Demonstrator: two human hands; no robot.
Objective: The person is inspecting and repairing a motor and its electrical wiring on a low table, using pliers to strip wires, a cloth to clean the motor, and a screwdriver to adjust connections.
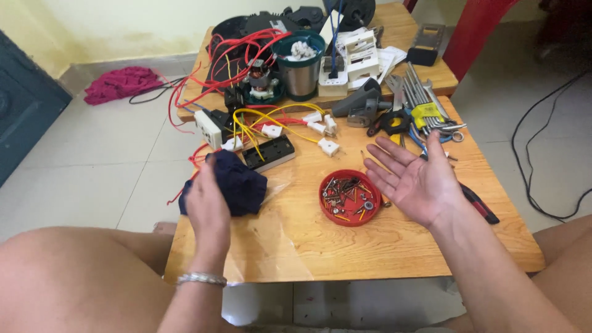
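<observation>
The left hand [208,206] grips a dark blue cloth [237,185] bunched above the table, while the right hand [414,179] hovers empty, palm up and spread, just beside the red lid of screws [349,197], which a careless sweep could scatter.

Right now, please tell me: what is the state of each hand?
Left hand: closed, holding a crumpled dark blue cloth.
Right hand: open, palm up, holding nothing, above the wooden table beside the round red lid of screws.
</observation>
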